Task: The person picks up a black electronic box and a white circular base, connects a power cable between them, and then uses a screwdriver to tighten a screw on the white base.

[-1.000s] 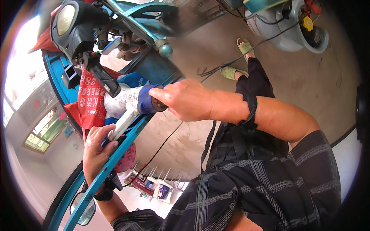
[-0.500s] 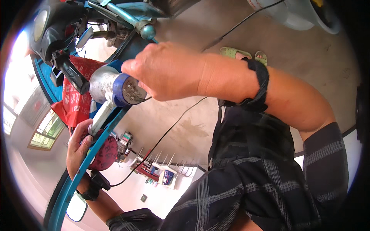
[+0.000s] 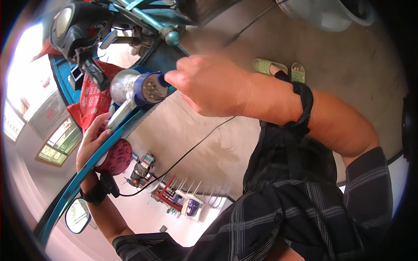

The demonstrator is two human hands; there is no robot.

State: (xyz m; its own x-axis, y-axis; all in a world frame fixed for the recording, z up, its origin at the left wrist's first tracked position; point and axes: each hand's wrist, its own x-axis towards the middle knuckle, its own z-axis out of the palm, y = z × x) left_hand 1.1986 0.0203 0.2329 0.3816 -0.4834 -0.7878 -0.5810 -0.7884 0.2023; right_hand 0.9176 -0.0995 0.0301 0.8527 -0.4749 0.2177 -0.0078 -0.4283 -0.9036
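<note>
A flashlight with a silvery round body, a blue collar and a face dotted with small bulbs is tilted at the upper left. My left hand is closed on its white handle. Just right of the collar is my right hand, its fingers curled and pinched together. The fingertips sit beside the collar's edge; what they hold, if anything, is hidden. Behind the flashlight hangs a red bag with pale print.
A blue metal bar runs diagonally past my left forearm. Nearby are black handlebars, a round mirror and a red patterned round pad. A black cable trails from my left wrist. Green slippers and a white tub are farther off.
My right hand has drawn slightly right from the flashlight's collar, so more of the dotted face shows. My left hand keeps its grip on the handle. The whole view has shifted a little.
</note>
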